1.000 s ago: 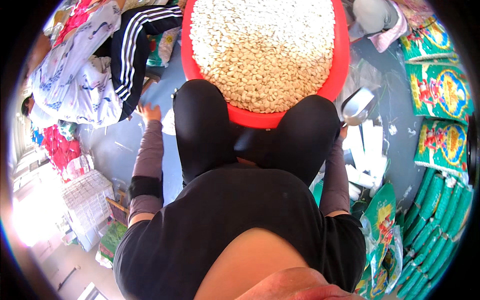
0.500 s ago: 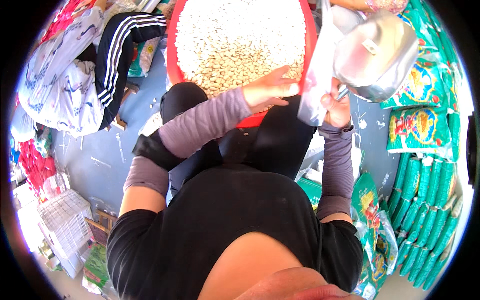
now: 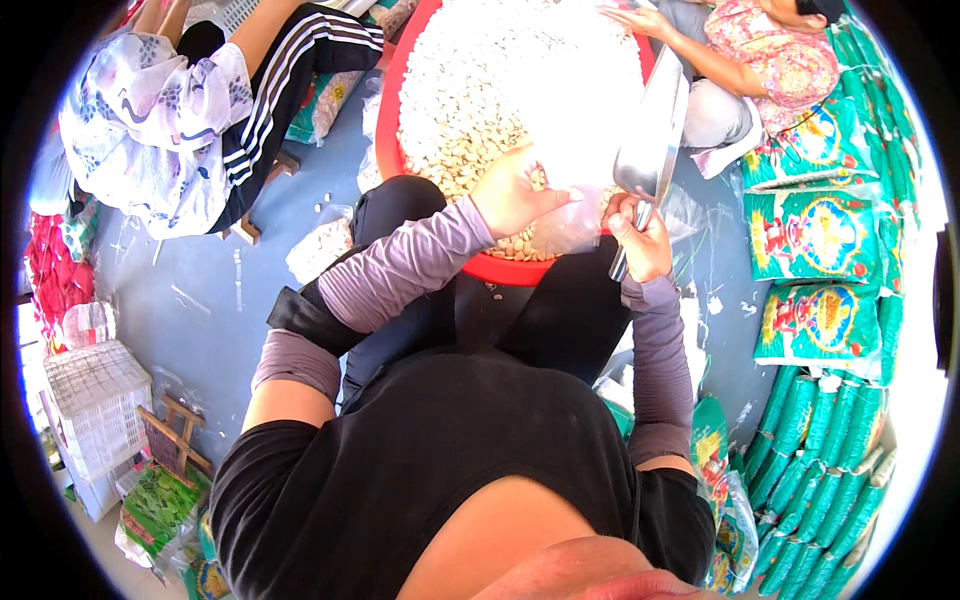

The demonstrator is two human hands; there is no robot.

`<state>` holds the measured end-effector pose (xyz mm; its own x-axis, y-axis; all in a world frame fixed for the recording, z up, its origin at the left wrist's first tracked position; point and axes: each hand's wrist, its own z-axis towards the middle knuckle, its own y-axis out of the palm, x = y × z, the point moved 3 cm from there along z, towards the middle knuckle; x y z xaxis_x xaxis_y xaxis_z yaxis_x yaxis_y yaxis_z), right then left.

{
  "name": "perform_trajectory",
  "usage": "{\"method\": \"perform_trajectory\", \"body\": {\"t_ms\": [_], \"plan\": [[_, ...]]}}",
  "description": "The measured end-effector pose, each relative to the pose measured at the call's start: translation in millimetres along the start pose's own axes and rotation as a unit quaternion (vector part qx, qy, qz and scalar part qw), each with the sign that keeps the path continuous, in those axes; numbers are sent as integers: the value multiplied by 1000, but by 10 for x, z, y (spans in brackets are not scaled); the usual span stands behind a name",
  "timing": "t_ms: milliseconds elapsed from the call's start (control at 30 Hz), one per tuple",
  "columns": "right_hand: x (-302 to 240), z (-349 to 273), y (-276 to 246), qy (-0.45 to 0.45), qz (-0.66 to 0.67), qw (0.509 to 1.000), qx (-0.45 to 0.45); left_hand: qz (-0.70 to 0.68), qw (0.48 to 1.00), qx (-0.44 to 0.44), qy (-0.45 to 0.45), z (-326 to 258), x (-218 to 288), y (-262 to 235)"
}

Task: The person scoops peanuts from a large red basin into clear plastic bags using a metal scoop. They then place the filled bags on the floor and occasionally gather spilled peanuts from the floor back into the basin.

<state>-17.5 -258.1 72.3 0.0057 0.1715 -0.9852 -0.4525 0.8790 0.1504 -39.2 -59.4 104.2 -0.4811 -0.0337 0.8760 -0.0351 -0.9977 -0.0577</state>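
Note:
A big red tub [image 3: 388, 110] of pale, flat seeds or beans [image 3: 455, 125] stands in front of my knees. Above its near rim, my left hand [image 3: 515, 195] grips a clear plastic bag [image 3: 572, 225], thumb stretched along it. My right hand [image 3: 643, 240] is closed round the handle of a shiny metal scoop [image 3: 650, 145]. The scoop stands tilted on edge at the tub's right side, its bowl pointing away from me. Between my hands the bag hangs close to the right fingers; glare hides its upper part and any contents.
A co-worker in a floral top [image 3: 775, 55] sits at the far right, one hand over the tub. Another person in striped black trousers [image 3: 290, 85] sits far left. Green printed sacks [image 3: 815, 235] are stacked at right. A white crate [image 3: 95, 390] and small wooden chair [image 3: 180, 435] stand at left.
My left hand, open before, has taken hold of the bag. The scoop has swung from the right to upright by the tub's rim. The view has shifted, showing more of the co-worker at right.

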Motion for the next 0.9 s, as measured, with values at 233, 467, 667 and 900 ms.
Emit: {"method": "perform_trajectory", "body": {"t_ms": [233, 467, 667, 900], "plan": [[6, 95, 319, 20, 58, 993, 104, 322, 942, -62, 67, -126, -102, 27], [-183, 269, 255, -102, 57, 983, 138, 328, 883, -106, 319, -296, 201, -60], [-373, 239, 110, -22, 41, 998, 50, 117, 989, -89, -25, -164, 272, -94], [-424, 197, 104, 44, -144, 989, 7, -61, 983, -130, -116, 71, -9, 27]]}}
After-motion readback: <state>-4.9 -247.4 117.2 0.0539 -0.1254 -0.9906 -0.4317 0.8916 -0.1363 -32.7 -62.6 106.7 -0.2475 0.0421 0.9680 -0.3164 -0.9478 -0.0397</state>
